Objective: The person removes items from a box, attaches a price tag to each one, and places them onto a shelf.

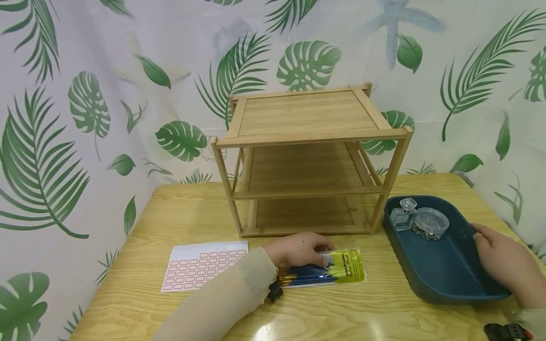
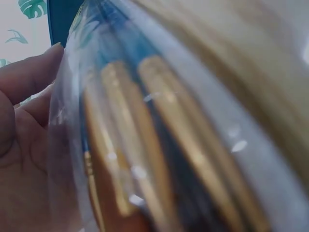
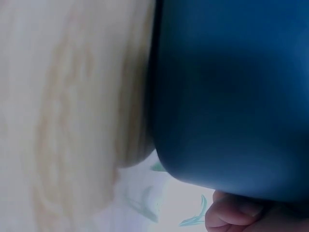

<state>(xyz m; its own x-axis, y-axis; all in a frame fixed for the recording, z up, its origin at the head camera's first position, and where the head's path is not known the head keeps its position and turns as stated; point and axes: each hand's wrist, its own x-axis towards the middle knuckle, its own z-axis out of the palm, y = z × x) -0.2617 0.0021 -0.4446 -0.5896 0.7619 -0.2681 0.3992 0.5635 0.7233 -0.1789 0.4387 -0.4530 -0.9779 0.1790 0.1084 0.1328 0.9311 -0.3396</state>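
Observation:
My left hand (image 1: 300,251) holds a clear plastic pack of paintbrushes (image 1: 350,266) low over the front of the table. The pack has a yellow printed end, blue handles and gold ferrules; the brushes (image 2: 164,101) fill the left wrist view, with part of the hand beside the bag. At the right, my right hand (image 1: 503,260) grips the side rim of a dark blue tray (image 1: 443,270), its fingers (image 3: 231,212) at the tray's edge in the right wrist view. Inside the tray's far end are a clear glass bottle (image 1: 403,217) and a round clear container (image 1: 431,222) with small contents.
A three-tier wooden rack (image 1: 307,137) stands behind the hands. A white sheet of red-bordered labels (image 1: 200,265) lies left of the pack, partly behind my left forearm. A leaf-print curtain (image 1: 128,104) hangs around the wooden table (image 1: 179,208).

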